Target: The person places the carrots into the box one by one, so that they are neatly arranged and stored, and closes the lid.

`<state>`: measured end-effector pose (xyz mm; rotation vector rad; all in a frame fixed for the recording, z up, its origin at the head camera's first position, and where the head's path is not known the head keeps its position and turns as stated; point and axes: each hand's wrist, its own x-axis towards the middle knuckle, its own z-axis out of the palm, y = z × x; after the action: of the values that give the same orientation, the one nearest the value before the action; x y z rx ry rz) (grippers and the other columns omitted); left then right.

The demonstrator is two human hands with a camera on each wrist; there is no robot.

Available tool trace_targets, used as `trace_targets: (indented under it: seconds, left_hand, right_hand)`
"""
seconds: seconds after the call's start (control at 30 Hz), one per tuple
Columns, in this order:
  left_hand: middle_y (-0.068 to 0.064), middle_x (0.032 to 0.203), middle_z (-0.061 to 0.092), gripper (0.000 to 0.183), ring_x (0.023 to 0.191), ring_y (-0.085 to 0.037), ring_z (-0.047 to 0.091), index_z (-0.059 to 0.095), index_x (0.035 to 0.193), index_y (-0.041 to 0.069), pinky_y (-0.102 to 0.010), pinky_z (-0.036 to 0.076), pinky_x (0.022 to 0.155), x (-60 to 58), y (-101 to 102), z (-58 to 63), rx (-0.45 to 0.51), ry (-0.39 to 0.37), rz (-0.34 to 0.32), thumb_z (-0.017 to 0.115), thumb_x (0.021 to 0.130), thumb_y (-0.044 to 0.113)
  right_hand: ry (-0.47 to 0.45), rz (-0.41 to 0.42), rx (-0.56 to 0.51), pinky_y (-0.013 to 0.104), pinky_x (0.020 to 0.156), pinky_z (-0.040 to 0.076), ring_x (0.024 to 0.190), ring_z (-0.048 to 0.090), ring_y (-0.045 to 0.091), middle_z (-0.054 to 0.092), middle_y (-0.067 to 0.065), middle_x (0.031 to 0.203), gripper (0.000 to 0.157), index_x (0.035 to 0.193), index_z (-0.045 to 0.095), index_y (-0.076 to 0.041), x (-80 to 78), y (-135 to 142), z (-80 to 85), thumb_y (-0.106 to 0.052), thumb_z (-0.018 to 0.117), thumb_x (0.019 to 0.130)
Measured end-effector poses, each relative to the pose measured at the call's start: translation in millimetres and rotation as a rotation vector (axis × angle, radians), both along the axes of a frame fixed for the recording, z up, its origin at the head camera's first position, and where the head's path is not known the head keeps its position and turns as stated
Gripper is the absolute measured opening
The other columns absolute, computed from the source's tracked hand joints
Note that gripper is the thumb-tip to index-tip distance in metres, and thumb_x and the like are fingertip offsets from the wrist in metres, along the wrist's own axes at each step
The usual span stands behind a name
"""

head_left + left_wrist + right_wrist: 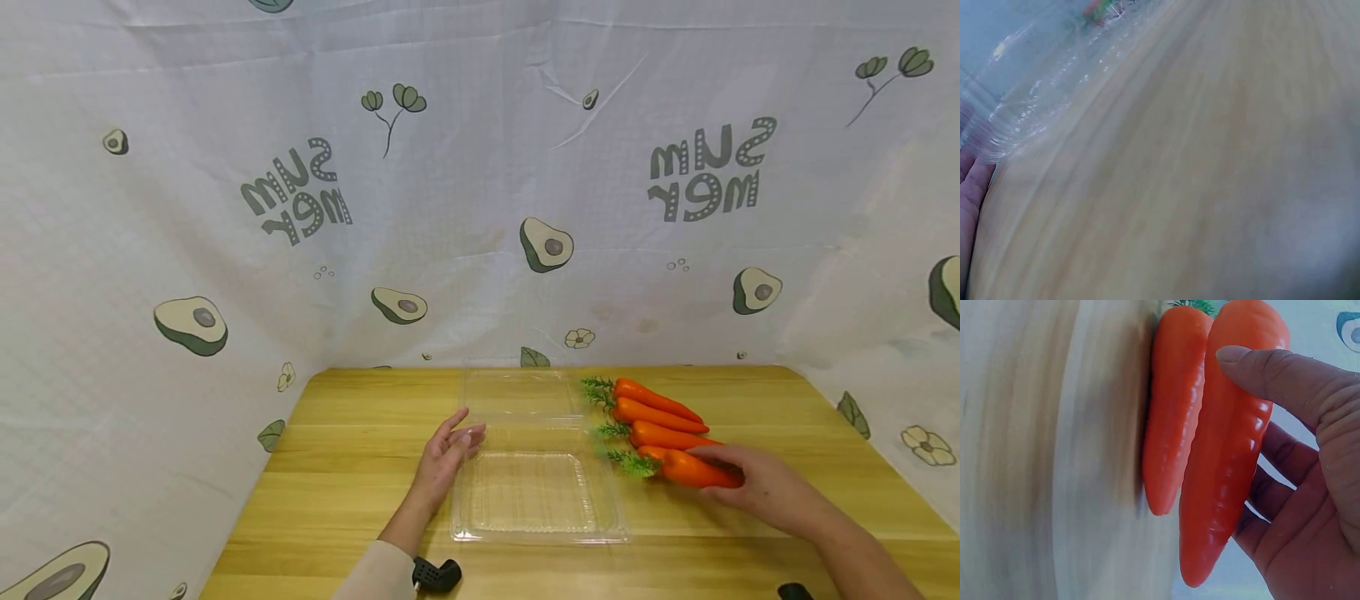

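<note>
My right hand [765,492] holds an orange carrot [697,471] with a green leafy top, pinched between thumb and fingers. In the right wrist view this carrot [1229,450] is raised off the table, and another carrot [1175,406] lies behind it. A clear plastic clamshell box [532,492] lies opened out, its lid [517,393] toward the back wall. At the box's left side, near the fold, is my left hand [442,462], fingers loosely extended and touching the edge. The left wrist view catches only its fingers [971,194] beside the clear plastic [1035,106].
More carrots [660,414] lie in a column right of the box, leafy ends toward it. The wooden table [337,483] is enclosed by a white cloth [450,192] printed with avocados. A black wrist device [437,575] sits at the left wrist.
</note>
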<state>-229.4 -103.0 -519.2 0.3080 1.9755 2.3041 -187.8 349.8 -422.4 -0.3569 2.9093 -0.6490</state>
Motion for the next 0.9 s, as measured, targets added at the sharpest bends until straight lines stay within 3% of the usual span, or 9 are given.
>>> trace_targets:
  seconds: [0.1, 0.2, 0.27, 0.63, 0.9]
  left_hand:
    - [-0.031, 0.146, 0.053, 0.056, 0.137, -0.045, 0.053, 0.028, 0.158, -0.001, -0.045, 0.047, 0.114, 0.2, 0, 0.1, 0.004, -0.005, -0.006, 0.047, 0.108, 0.014]
    - [-0.031, 0.146, 0.053, 0.057, 0.137, -0.045, 0.052, 0.028, 0.159, -0.001, -0.047, 0.045, 0.115, 0.2, 0, 0.2, 0.005, -0.007, -0.008, 0.047, 0.108, 0.015]
    - [-0.031, 0.146, 0.053, 0.057, 0.137, -0.044, 0.052, 0.028, 0.159, -0.001, -0.047, 0.045, 0.115, 0.3, 0, 0.4, 0.007, -0.006, -0.008, 0.048, 0.108, 0.015]
    - [-0.03, 0.146, 0.053, 0.057, 0.137, -0.043, 0.053, 0.028, 0.158, -0.001, -0.039, 0.049, 0.112, 0.8, 0, 0.8, 0.013, -0.017, -0.006, 0.048, 0.108, 0.016]
    - [-0.03, 0.146, 0.054, 0.057, 0.137, -0.042, 0.054, 0.029, 0.158, -0.001, -0.04, 0.049, 0.113, 0.6, 0, 0.9, 0.005, -0.021, 0.001, 0.049, 0.108, 0.016]
  right_hand:
    - [-0.025, 0.0, -0.009, 0.045, 0.09, 0.056, 0.118, 0.062, 0.042, 0.065, 0.025, 0.13, 0.06, 0.133, 0.066, -0.006, 0.4, 3, 2.4, -0.034, 0.083, 0.083]
    - [-0.007, 0.0, -0.009, 0.028, 0.083, 0.055, 0.115, 0.063, 0.038, 0.067, 0.021, 0.129, 0.059, 0.133, 0.066, -0.007, 0.6, 3, 3.7, -0.035, 0.082, 0.084]
    - [0.002, -0.005, -0.019, 0.023, 0.081, 0.054, 0.114, 0.064, 0.035, 0.067, 0.021, 0.129, 0.058, 0.133, 0.066, -0.007, 0.7, 1, 4.1, -0.033, 0.083, 0.084]
    - [0.006, -0.047, -0.039, 0.041, 0.081, 0.06, 0.105, 0.063, 0.028, 0.068, 0.017, 0.125, 0.059, 0.134, 0.064, -0.005, 1.1, -11, 9.1, -0.036, 0.081, 0.087]
    - [0.07, -0.05, -0.023, 0.025, 0.073, 0.054, 0.099, 0.064, 0.023, 0.071, 0.015, 0.121, 0.057, 0.129, 0.068, -0.008, 5.3, -24, 14.1, -0.041, 0.082, 0.084]
